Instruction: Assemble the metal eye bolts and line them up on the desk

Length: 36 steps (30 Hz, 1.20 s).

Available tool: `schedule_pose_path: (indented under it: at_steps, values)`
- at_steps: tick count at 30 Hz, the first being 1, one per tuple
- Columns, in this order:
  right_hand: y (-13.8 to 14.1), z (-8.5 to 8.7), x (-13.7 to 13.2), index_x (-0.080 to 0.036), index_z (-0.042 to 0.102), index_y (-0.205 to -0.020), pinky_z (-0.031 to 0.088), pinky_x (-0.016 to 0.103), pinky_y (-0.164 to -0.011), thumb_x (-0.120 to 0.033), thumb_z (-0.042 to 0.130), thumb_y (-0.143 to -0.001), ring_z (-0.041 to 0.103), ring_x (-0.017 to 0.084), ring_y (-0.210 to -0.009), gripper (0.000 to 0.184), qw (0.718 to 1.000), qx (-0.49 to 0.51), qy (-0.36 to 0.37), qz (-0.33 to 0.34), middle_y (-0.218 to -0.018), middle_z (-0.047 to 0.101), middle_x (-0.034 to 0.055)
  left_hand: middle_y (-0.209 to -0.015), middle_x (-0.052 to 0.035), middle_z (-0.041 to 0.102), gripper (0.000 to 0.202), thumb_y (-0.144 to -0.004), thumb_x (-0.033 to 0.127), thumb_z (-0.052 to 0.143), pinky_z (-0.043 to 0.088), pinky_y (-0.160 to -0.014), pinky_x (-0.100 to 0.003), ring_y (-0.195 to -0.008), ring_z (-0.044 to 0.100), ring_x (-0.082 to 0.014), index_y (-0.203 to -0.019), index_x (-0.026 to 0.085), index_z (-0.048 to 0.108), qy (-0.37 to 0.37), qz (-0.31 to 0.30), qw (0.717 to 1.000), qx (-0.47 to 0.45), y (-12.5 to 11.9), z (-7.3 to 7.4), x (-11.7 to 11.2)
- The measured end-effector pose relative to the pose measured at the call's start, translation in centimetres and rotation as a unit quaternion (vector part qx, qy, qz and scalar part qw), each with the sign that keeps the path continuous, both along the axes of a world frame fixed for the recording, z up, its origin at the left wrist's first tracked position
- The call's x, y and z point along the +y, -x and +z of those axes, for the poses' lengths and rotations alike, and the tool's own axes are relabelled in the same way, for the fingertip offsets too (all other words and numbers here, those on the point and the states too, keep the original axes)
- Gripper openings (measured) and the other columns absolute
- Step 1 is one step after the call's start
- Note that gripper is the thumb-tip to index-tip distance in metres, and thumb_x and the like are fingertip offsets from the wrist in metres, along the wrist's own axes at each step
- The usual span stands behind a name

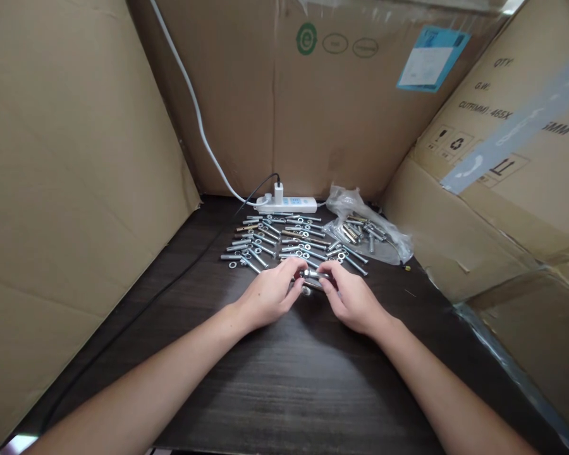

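My left hand [271, 292] and my right hand [352, 298] meet over the dark wooden table [284, 379], fingers pinched together. Between their fingertips they hold a silver bolt [314, 274] lying roughly level. A second small metal piece [306, 290] sits just under the fingers. Right behind the hands lies a spread of several bolts, nuts and washers [277, 240] in rough rows.
A clear plastic bag [367, 227] with more bolts lies at the back right. A white power strip [287, 203] with a plugged charger and white cable sits against the back cardboard wall. Cardboard boxes [502, 189] close in the table on left, back and right.
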State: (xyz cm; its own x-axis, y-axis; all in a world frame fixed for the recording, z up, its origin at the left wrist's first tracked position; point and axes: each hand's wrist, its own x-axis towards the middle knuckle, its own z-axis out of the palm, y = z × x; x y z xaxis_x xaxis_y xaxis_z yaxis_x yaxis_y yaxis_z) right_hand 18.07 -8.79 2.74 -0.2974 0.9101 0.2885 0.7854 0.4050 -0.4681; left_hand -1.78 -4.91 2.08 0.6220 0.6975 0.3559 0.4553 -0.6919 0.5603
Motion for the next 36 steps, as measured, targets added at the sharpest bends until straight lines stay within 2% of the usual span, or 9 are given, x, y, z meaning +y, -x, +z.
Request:
schedule_pose_path:
  at_steps: [3, 6, 16, 25, 33, 36]
  values:
    - [0.3, 0.0, -0.5, -0.021, 0.045, -0.11, 0.044, 0.028, -0.064, -0.029, 0.04, -0.092, 0.06, 0.017, -0.068, 0.021, 0.999, 0.025, 0.038, 0.008, -0.083, 0.064, 0.0023, -0.101, -0.0038, 0.059, 0.022, -0.09, 0.02, 0.039, 0.048, -0.071, -0.026, -0.08, 0.059, -0.0131, -0.112, 0.019, 0.044, -0.015, -0.029, 0.999, 0.019, -0.1, 0.0, -0.1]
    - [0.6, -0.1, -0.8, -0.023, 0.047, -0.112, 0.045, 0.027, -0.066, -0.033, 0.042, -0.091, 0.061, 0.017, -0.071, 0.024, 0.997, 0.047, 0.053, 0.023, -0.087, 0.065, 0.0021, -0.105, -0.0046, 0.058, 0.023, -0.09, 0.018, 0.039, 0.048, -0.076, -0.028, -0.087, 0.059, -0.0146, -0.113, 0.019, 0.044, -0.021, -0.057, 0.998, 0.032, -0.2, 0.2, -0.3]
    - [0.8, -1.1, -0.9, -0.022, 0.051, -0.105, 0.042, 0.023, -0.06, -0.032, 0.039, -0.092, 0.057, 0.014, -0.06, 0.02, 0.995, 0.077, 0.052, 0.017, -0.077, 0.063, 0.0004, -0.106, -0.0043, 0.058, 0.021, -0.092, 0.021, 0.039, 0.047, -0.079, -0.028, -0.092, 0.059, -0.016, -0.111, 0.02, 0.044, 0.001, -0.063, 0.997, 0.039, -0.2, 0.3, -0.5]
    - [0.8, -1.1, -0.8, -0.021, 0.051, -0.104, 0.04, 0.024, -0.06, -0.032, 0.041, -0.091, 0.055, 0.013, -0.058, 0.019, 0.998, 0.046, 0.038, 0.02, -0.072, 0.061, -0.0007, -0.099, -0.0034, 0.059, 0.018, -0.095, 0.026, 0.033, 0.044, -0.074, -0.027, -0.086, 0.058, -0.0156, -0.106, 0.02, 0.045, 0.049, -0.058, 0.996, 0.053, -0.3, 0.6, -0.7]
    - [1.1, -0.8, -1.0, -0.02, 0.052, -0.1, 0.038, 0.022, -0.057, -0.031, 0.042, -0.091, 0.054, 0.012, -0.059, 0.017, 0.998, 0.043, 0.025, 0.045, -0.076, 0.063, 0.0008, -0.069, 0.0011, 0.055, 0.035, -0.097, 0.034, 0.026, 0.037, -0.061, -0.023, -0.062, 0.05, -0.0113, -0.075, 0.017, 0.048, 0.039, -0.035, 0.997, 0.057, -0.5, 0.0, -0.4]
    - [1.2, -0.9, -1.0, -0.02, 0.052, -0.102, 0.039, 0.022, -0.059, -0.03, 0.043, -0.09, 0.056, 0.013, -0.061, 0.018, 0.997, 0.051, 0.027, 0.054, -0.08, 0.064, 0.0019, -0.068, 0.0013, 0.055, 0.035, -0.096, 0.036, 0.027, 0.037, -0.061, -0.023, -0.061, 0.05, -0.0115, -0.076, 0.018, 0.049, 0.044, -0.016, 0.997, 0.063, -0.4, 0.3, -0.4]
